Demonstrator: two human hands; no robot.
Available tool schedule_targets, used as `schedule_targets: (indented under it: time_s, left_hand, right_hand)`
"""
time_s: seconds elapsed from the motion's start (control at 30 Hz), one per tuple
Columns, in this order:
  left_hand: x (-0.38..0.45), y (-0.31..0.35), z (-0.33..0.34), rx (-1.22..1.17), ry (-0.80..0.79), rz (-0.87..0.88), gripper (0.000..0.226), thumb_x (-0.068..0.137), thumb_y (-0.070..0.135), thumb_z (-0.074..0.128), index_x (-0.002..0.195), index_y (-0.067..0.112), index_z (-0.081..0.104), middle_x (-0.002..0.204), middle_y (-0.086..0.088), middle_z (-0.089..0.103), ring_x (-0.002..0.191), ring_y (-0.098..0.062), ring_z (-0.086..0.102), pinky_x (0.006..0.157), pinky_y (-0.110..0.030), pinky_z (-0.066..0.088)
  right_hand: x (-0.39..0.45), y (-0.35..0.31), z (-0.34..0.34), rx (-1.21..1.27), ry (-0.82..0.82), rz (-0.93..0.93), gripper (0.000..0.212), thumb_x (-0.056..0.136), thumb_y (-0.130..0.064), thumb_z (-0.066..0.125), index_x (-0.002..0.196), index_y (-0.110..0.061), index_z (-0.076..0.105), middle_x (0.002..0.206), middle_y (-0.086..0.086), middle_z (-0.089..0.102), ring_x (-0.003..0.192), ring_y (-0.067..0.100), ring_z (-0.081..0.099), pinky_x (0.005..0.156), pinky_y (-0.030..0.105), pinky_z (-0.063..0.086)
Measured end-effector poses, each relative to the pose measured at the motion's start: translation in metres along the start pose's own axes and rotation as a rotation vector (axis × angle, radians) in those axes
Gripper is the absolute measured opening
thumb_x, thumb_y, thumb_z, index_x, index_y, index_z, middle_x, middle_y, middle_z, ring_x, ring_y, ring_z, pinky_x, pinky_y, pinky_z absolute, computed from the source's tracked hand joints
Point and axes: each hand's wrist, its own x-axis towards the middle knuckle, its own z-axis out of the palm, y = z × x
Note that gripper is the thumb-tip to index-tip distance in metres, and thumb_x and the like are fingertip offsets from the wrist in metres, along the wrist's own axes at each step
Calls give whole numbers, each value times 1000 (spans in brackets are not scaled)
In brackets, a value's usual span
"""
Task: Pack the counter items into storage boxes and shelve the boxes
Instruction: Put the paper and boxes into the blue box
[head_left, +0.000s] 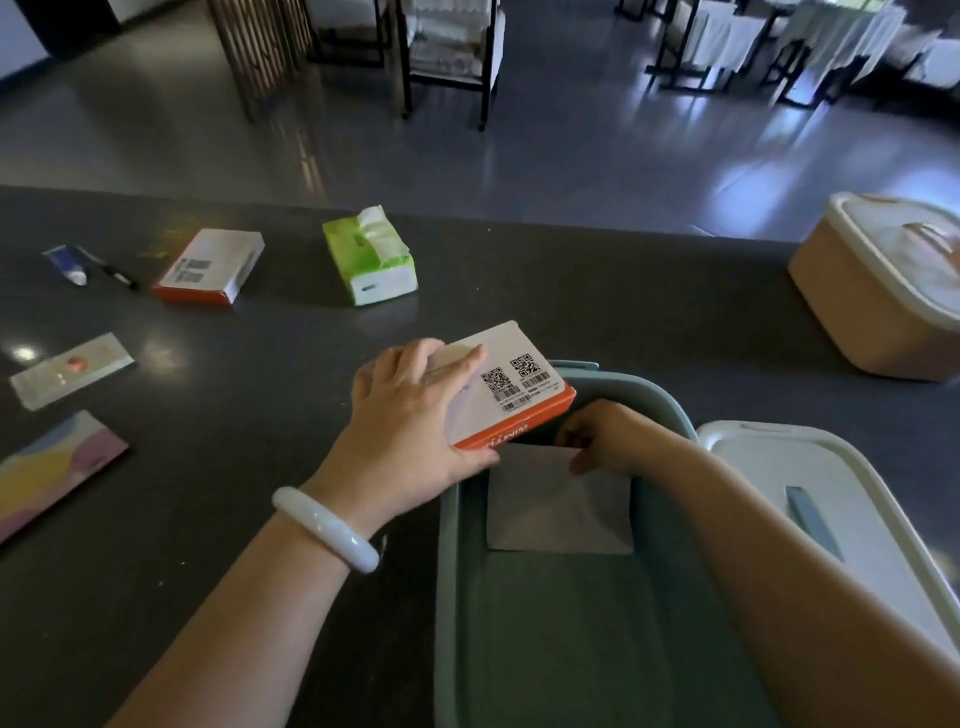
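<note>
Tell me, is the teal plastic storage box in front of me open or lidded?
Open. The teal plastic storage box has no lid on; its inside shows, and a white lid lies beside it.

I see a dark grey counter (260, 493) running across the whole view, its far edge meeting a glossy floor. On it, far left, a small blue tube (66, 264) lies beside a thin black pen (117, 275). Right of those sits a white box with an orange edge (210, 266), then a green tissue pack (370, 262) with tissue sticking up. Nearer on the left lie a clear flat packet (72, 370) and a pastel-coloured card (49, 475). Near right stands an open teal storage box (448, 571), with its white lid (852, 499) flat just beside it. Far right stands a closed beige storage box (862, 306).
</note>
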Motion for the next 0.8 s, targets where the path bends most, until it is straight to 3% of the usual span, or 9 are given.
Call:
schedule_targets:
  time_s: [0.2,0.47,0.8]
  left_hand:
    - [2,0,-2,-21,-12,18,99,64,66,70,149,37,28,138,4,31,129,-19,26,107,-42,22]
    - [1,-2,1,-8,-9,20,99,63,69,68,148,38,29,136,5,30,127,-18,27,107,-44,25]
    - [2,0,-2,9,-33,23,99,67,69,67,150,38,22,140,4,26,130,-18,24,108,-44,24]
  right_hand:
    - [9,0,8,-65,-11,-9,40,79,-8,72,117,-17,66,116,2,64,105,19,58,90,29,47]
    - [5,8,9,69,59,-27,34,75,3,70,103,-17,69,108,6,65,101,24,61,88,39,52]
    - [-1,5,-1,108,45,-48,49,75,4,72,121,-14,67,115,1,68,106,15,62,93,28,48]
